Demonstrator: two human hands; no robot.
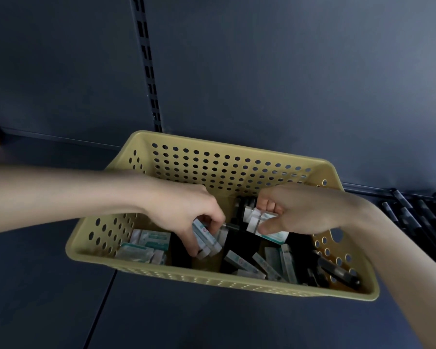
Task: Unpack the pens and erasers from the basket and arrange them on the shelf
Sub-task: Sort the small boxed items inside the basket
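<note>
Left hand [184, 212] and right hand [302, 210] grip erasers [256, 220] inside the basket [212, 278], many more and probably pens [337, 272] under the fingers; a row of pens [413, 217] already lies on the shelf [48, 298], right of them.

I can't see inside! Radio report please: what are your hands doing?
Left hand gripping erasers in basket. Right hand gripping more erasers. Pens lie on shelf at right; nothing in the way.

Tan perforated basket [212, 277] on the dark shelf [48, 285] holds white-and-teal erasers [146, 244] and black pens [337, 272]
</note>
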